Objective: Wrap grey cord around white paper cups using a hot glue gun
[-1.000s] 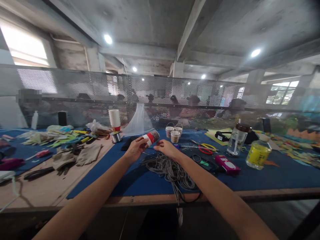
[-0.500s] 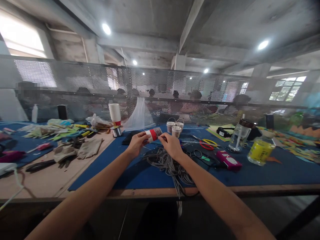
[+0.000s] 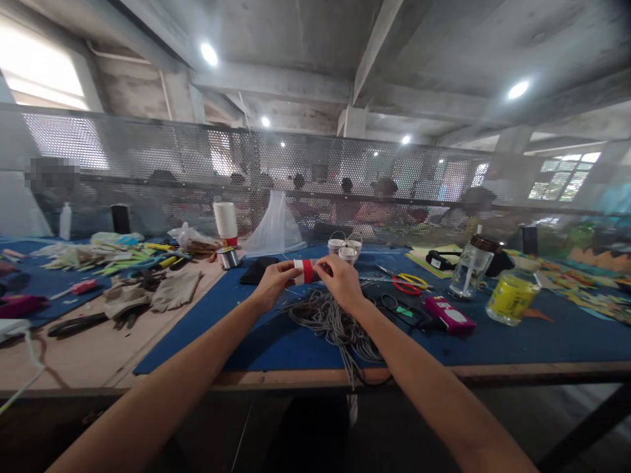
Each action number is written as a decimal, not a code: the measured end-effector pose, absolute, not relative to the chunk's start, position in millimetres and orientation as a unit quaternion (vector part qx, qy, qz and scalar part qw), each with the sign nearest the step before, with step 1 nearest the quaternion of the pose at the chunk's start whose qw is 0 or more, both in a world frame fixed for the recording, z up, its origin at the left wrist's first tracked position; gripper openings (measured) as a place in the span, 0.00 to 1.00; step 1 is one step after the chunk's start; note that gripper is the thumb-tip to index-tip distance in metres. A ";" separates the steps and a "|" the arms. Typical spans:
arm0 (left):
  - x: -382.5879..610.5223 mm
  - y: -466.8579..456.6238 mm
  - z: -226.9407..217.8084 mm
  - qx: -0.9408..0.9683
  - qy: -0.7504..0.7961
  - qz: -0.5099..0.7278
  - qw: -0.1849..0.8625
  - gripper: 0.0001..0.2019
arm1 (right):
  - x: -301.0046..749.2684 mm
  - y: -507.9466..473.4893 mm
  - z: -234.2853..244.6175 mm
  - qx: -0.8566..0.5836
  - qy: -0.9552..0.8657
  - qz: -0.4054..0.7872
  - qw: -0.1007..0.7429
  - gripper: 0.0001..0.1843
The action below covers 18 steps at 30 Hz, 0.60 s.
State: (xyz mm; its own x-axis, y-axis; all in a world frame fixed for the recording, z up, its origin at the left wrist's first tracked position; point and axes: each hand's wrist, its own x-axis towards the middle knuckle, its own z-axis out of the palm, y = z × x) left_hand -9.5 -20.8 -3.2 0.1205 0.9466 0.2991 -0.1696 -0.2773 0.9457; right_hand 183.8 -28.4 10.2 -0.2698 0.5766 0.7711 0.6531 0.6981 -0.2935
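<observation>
A red and white paper cup (image 3: pixel 306 270) lies sideways above the blue mat, with my left hand (image 3: pixel 270 285) closed round its white end. My right hand (image 3: pixel 341 281) is closed in a pinch against the cup's other end, which has a dark grey band. What its fingertips hold is too small to make out. Right below both hands, a loose heap of grey cord (image 3: pixel 325 322) spreads over the mat and hangs past the table edge. Just beyond my right hand stand small white cups with thin loop handles (image 3: pixel 348 253).
Stacked paper cups (image 3: pixel 225 220) and a wire spool (image 3: pixel 229 258) stand at the back left. Work gloves (image 3: pixel 175 291) lie left. To the right are red and yellow scissors (image 3: pixel 409 284), a magenta box (image 3: pixel 449 315), a glass bottle (image 3: pixel 467 272) and a yellow-labelled jar (image 3: pixel 513 297).
My right hand has shifted slightly left over the cup's grey end and covers more of it. The cup has turned a little and sits slightly lower. My left hand keeps its hold.
</observation>
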 end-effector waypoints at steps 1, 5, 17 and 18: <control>-9.0 -21.2 -2.7 0.565 0.341 0.564 0.496 0.19 | 183.9 -27.9 10.6 -0.385 -0.794 -0.036 0.470 0.10; -7.7 -22.7 -1.7 0.569 0.341 0.557 0.500 0.18 | 185.2 -23.3 9.6 -0.379 -0.787 -0.024 0.487 0.10; -9.7 -24.5 -3.0 0.580 0.339 0.535 0.512 0.15 | 187.2 -18.5 8.4 -0.372 -0.790 -0.023 0.486 0.08; -9.6 -24.6 -3.1 0.579 0.341 0.535 0.513 0.15 | 187.2 -18.4 8.3 -0.371 -0.791 -0.021 0.486 0.09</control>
